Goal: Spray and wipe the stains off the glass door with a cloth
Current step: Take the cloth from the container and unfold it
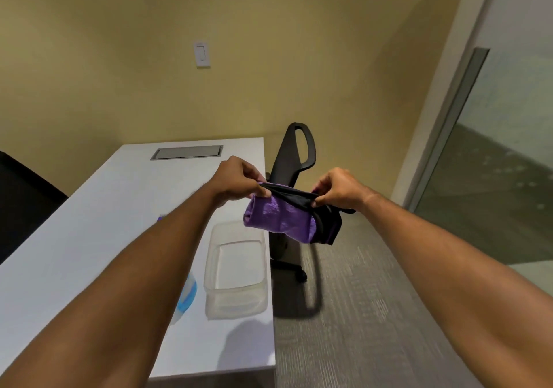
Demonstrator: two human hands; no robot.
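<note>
Both hands raised at centre frame, arms extended. Left hand pinches the left end of the cloth's top edge; right hand pinches the right end. Hands apart, top edge stretched taut between them. Cloth: purple with black edging, folded or bunched, hanging below and between the hands, over the right edge of the desk. White desk fills lower left of frame. Clear plastic container sits on desk near its right edge, directly below the cloth, not touching it. Spray bottle, blue and white, lies just left of the container, mostly hidden by the left forearm. Black chair behind the cloth. Glass door at right of frame, well apart from cloth
</note>
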